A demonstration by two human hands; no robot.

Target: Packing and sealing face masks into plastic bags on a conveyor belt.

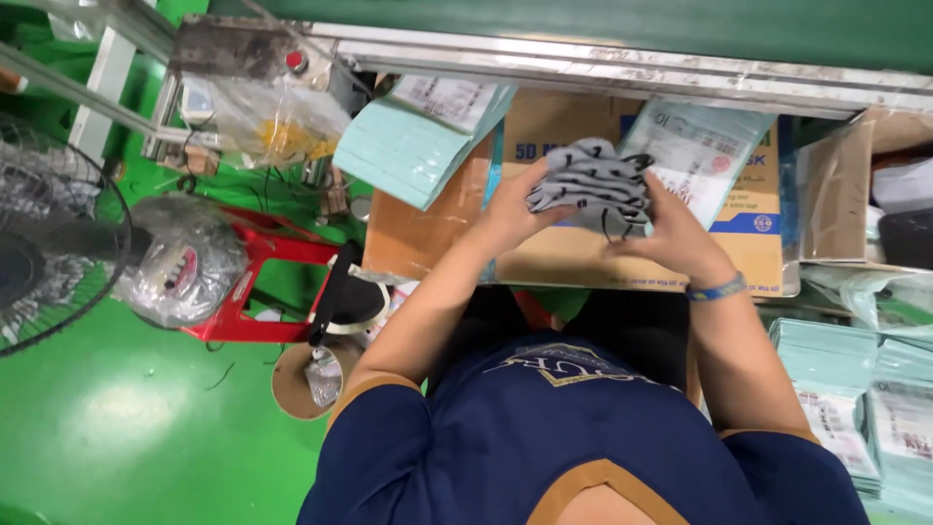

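Observation:
Both my hands hold a stack of grey face masks (591, 183) with black ear loops, above a brown cardboard box (544, 255). My left hand (510, 216) grips the stack's left side and my right hand (673, 236) grips its right side. Just behind the stack, a pale green printed plastic pouch (702, 156) leans by my right hand. A blue band circles my right wrist.
A stack of pale green pouches (418, 141) lies at the box's left end, and more pouch stacks (855, 399) sit at the right. A metal rail (622, 70) runs along the top. A red stool (255, 287), a fan (49, 238) and a tape roll (313, 377) stand on the green floor at left.

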